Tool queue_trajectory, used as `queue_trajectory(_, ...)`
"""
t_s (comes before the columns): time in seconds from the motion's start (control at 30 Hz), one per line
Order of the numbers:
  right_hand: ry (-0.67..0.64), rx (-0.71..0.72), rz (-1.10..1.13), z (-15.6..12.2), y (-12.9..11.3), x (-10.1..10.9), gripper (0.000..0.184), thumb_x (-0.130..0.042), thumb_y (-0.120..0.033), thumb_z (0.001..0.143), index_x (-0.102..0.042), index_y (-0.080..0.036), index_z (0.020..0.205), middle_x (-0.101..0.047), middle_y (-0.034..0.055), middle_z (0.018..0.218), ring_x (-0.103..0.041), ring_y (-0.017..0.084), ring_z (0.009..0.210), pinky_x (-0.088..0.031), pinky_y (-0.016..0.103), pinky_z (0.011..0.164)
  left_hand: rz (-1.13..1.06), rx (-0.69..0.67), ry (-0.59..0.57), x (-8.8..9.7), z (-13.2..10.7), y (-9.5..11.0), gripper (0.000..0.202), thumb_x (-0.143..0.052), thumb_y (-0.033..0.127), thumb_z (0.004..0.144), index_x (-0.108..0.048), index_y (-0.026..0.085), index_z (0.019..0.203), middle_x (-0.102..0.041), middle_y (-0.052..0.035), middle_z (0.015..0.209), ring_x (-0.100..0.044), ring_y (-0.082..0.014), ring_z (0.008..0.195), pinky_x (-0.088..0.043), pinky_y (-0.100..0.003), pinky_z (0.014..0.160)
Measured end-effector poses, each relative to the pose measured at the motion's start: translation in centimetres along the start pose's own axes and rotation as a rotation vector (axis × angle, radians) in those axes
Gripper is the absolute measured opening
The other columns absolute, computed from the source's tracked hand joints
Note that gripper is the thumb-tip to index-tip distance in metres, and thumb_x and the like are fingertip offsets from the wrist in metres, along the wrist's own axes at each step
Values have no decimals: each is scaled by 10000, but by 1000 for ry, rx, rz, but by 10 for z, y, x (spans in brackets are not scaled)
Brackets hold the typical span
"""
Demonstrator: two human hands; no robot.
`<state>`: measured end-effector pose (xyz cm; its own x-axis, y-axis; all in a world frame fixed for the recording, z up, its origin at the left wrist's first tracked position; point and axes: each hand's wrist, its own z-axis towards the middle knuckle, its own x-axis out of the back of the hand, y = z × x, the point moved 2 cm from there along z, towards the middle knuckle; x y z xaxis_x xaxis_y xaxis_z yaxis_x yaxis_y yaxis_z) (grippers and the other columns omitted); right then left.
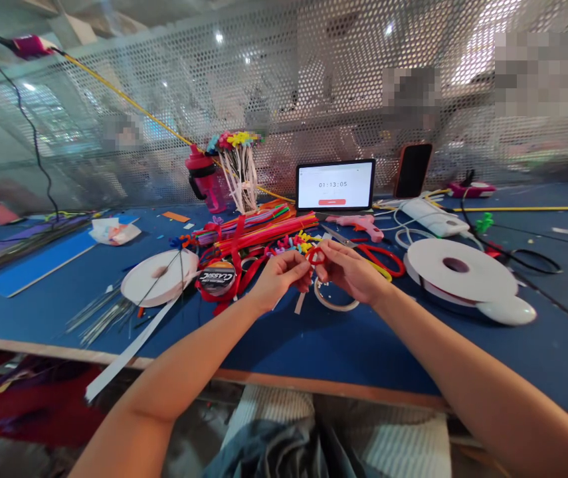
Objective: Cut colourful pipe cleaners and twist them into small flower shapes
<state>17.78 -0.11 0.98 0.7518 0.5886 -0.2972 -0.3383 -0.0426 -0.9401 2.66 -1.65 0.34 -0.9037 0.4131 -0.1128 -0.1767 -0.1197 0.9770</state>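
We noted a small red loop [316, 256] pinched in the right hand [342, 267], above the blue table's [274, 352] middle. Left hand [284, 277] sat just beside; we couldn't tell whether it gripped too. Tablet [335, 188] stood far, white spool [485, 275] right.

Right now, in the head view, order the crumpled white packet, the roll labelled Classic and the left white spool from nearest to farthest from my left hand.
From your left hand:
1. Roll labelled Classic, just to its left.
2. Left white spool, farther left.
3. Crumpled white packet, left of and behind the spool.
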Motion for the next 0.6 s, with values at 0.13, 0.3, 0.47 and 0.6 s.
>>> queue_trajectory(0.13, -56, -66, 75, -1, -1, 0, 222, -484, -349, 884, -456, -181, 740, -507, -26, 573, -453, 88, 544, -369, 225, 591, 61, 3, -30, -3, -2, -2, 293, -633, 408, 756, -540, 130, 773, -598, -11, 643, -561, -87, 533, -470, -215, 537)
queue_trajectory(0.3, -96, -134, 92, -4, -3, -2, 216, -545, -309, 845, -435, -179, 712, -447, -39, 579, -413, 81, 547, -364, 226, 592, 130, -21, -28, -4, -3, -5, 291, -606, 415, 777, -540, 132, 791, -569, 5, 627, -547, -76, 520, -459, -202, 522)
queue_trajectory(0.47, -108, -177, 111, -3, 1, -2, 213, -551, -279, 843, -427, -172, 707, -408, -50, 565, -360, 65, 521, -320, 200, 550, 155, 4, -39, -4, -4, -7, 291, -585, 411, 793, -526, 130, 751, -559, 9, 599, -546, -77, 498, -457, -201, 503)
queue_trajectory(0.6, -94, -184, 170, -2, 3, -2, 197, -530, -290, 847, -445, -164, 721, -408, -39, 587, -388, 74, 553, -325, 208, 558, 187, -60, 65, -2, -4, -9, 282, -578, 414, 799, -547, 134, 794, -577, 5, 621, -562, -81, 520, -473, -206, 530)
